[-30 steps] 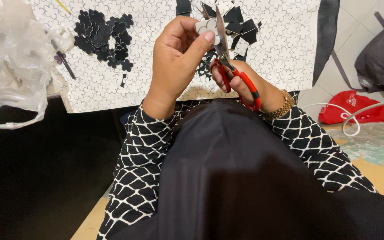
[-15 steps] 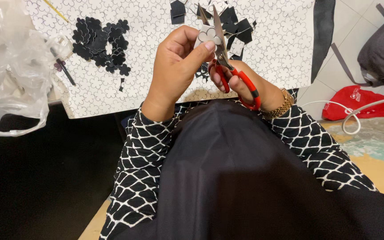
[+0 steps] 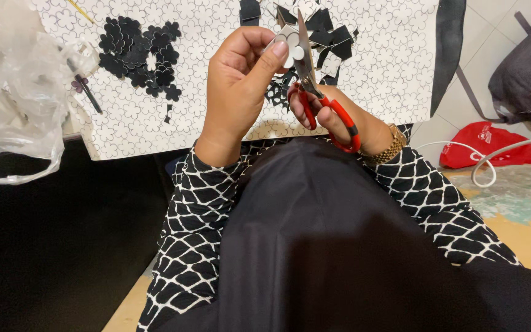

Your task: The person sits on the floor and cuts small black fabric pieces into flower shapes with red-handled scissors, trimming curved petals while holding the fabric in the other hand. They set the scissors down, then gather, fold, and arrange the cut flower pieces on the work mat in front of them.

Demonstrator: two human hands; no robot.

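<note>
Pinching a small white flower-shaped cutout [image 3: 287,48] between thumb and forefinger, the left hand [image 3: 238,86] sits just left of centre, raised over the patterned sheet [image 3: 216,123]. Fingers closed on the piece; wrist comes up from a black-and-white lattice sleeve [image 3: 198,203].

Right hand [image 3: 333,117] at about 3 o'clock from the left one, the two nearly touching. It is wrapped through the red handles of a pair of scissors [image 3: 311,80]; blades point toward 12 o'clock and meet the white cutout at its right edge. Whether the blades are parted or shut cannot be told, as they overlap from this angle. Gold watch band [image 3: 388,147] on that wrist.

Sheet below is white with an outlined flower print, spread flat. At 10 o'clock from the hands, a heap of black flower cutouts [image 3: 139,55] lying on it. At 12 to 1 o'clock, behind the scissors, loose black scraps [image 3: 324,24] in a scatter.

Far left, 9 o'clock: crumpled clear plastic bag [image 3: 13,92]. Far right, 3 o'clock: red bag [image 3: 487,144] on the floor, white cable [image 3: 480,166] looping in front of it, dark grey bag [image 3: 527,74] above.
</note>
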